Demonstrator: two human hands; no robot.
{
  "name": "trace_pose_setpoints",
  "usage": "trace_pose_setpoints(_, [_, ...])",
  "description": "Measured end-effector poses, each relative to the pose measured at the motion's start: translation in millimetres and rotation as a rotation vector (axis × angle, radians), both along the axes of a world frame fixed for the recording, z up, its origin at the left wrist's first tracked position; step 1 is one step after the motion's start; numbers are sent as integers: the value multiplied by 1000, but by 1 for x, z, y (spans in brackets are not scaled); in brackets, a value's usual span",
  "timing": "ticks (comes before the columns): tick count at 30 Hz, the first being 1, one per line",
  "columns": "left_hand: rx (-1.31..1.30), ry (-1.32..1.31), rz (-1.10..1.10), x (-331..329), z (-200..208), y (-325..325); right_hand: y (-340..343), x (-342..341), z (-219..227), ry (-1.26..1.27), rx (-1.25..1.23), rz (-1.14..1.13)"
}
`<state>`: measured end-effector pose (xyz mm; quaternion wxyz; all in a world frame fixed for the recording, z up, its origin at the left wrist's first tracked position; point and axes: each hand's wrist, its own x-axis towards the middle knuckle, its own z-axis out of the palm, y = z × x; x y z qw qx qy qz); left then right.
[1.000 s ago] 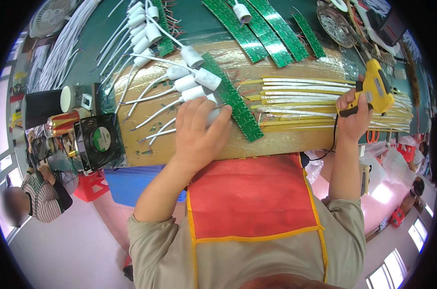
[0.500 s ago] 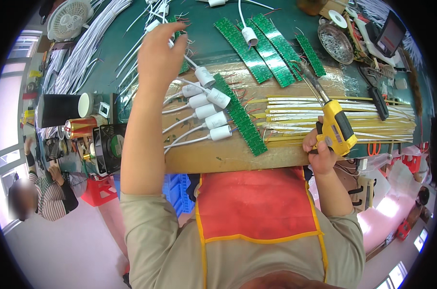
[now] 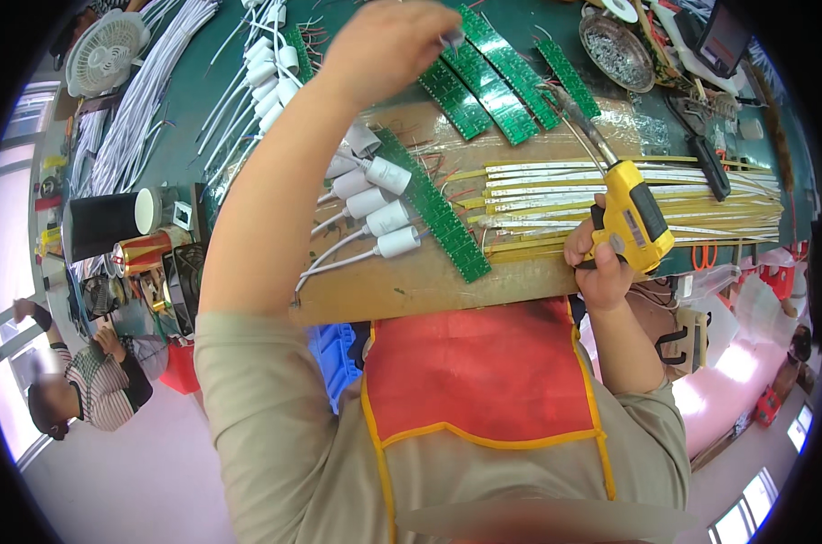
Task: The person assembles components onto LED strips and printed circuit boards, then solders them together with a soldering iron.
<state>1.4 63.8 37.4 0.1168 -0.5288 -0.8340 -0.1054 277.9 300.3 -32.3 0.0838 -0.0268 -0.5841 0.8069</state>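
My right hand (image 3: 601, 272) grips a yellow and black soldering gun (image 3: 642, 222), its metal tip pointing away over the bench toward the green boards. My left hand (image 3: 379, 50) reaches to the far middle, fingers pinched around a white lamp holder (image 3: 452, 38) that they mostly hide. Below that forearm, several white lamp holders (image 3: 388, 218) with cables lie in a row. Their open ends face a long green circuit board strip (image 3: 434, 213). Several more green circuit boards (image 3: 483, 86) lie beyond, beside my left fingers.
Yellow and white strips (image 3: 610, 195) lie bundled at right, near black-handled pliers (image 3: 708, 168). A metal dish (image 3: 618, 53) of small parts stands behind. White cables (image 3: 139, 118), a black cylinder (image 3: 110, 218) and a fan (image 3: 186, 281) are at left. Another person (image 3: 103, 381) works beyond.
My left hand has moved right, from the cable bundle to the lone lamp holder by the far boards, and closed on it. My right hand keeps its grip on the soldering gun.
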Motion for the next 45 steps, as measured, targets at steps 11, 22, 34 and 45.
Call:
trace_pose_setpoints(11, [290,227,264,192,53,-78,-1,3,2,-40,-6,14])
trace_pose_setpoints(22, [321,-39,548,250,-56,-41,-6,18,3,-36,83,149])
trace_pose_setpoints(34, [432,40,537,243,-68,-34,5,56,14,-77,489,582])
trace_pose_setpoints(45, [444,43,535,240,-70,-31,11,61,10,-127,393,604])
